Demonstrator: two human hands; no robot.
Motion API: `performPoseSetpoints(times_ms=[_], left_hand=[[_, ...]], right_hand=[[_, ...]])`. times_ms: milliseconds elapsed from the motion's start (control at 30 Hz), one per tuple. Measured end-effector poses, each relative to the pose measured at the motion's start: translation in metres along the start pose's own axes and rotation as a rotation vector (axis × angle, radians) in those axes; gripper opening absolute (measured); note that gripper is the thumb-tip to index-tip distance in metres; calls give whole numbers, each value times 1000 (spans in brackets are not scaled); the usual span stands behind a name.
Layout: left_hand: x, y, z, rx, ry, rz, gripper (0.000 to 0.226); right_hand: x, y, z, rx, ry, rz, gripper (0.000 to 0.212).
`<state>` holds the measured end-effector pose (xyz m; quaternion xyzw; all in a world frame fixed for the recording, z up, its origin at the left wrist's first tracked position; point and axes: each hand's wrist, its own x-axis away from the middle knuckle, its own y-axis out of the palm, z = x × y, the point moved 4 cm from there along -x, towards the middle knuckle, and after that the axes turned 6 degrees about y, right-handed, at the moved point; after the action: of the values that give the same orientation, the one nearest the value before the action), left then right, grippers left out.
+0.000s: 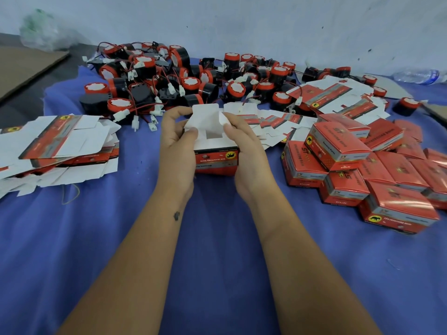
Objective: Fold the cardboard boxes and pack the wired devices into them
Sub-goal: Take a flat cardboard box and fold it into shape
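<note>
Left hand (pixel 177 151) and right hand (pixel 244 151) both grip a small red cardboard box (pixel 216 162), thumbs pressing its white flaps (pixel 205 119)

Two bare forearms enter from the lower edge, uncovered to the frame border; no sleeve, glove, watch or ring shows. The left hand (pixel 177 146) and right hand (pixel 244 151) have short, unpainted nails. A small dark mark (pixel 176 215) sits on the left forearm near the wrist.

Flat boxes (pixel 60 146) lie left, folded boxes (pixel 377 170) right, devices (pixel 193 78) behind.
</note>
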<state>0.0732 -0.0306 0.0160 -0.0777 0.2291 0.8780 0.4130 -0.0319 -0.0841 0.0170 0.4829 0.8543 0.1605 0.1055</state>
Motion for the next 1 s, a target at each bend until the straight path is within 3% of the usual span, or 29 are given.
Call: performPoseSetpoints(times_ms=[333, 467, 567, 633, 733, 1000], left_hand=[[2, 3, 2, -5, 2, -51, 48], [1, 4, -1, 98, -51, -73, 20], [3, 7, -4, 46, -99, -84, 11], [4, 6, -8, 17, -127, -66, 20], [1, 4, -9, -7, -191, -47, 24], [0, 7, -10, 9, -222, -149, 32]], right_hand=[[0, 0, -1, 12, 16, -12, 50], [2, -2, -2, -10, -17, -1, 36], [4, -2, -3, -15, -7, 4, 20], [5, -1, -4, 26, -8, 18, 15], [4, 0, -4, 106, -26, 60, 25], [5, -9, -12, 98, -82, 112, 36]])
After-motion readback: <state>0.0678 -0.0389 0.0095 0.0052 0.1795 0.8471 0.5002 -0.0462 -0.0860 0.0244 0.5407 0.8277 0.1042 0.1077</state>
